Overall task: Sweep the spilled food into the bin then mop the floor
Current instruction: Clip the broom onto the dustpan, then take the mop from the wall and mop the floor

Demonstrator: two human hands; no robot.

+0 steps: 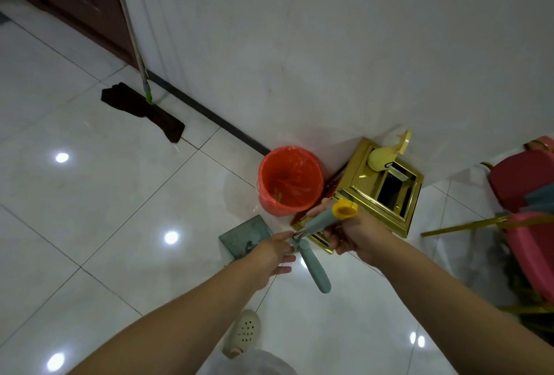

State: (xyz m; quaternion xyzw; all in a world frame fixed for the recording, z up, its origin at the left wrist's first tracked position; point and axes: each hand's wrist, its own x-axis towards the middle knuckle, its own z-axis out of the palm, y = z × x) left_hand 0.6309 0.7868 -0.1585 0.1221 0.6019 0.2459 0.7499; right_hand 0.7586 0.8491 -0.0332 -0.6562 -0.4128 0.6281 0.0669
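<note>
Your right grip [350, 235] is wrapping the yellow-capped broom handle [322, 220]; your left grip [274, 251] is pinching the teal dustpan handle [314, 266] beside the orange-lined bin [289, 179].

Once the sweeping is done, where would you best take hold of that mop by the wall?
Probably the mop by its bare metal pole, reached from the open floor side: it leans nearly upright against the wall, its dark cloth head flat on the tiles.
</note>
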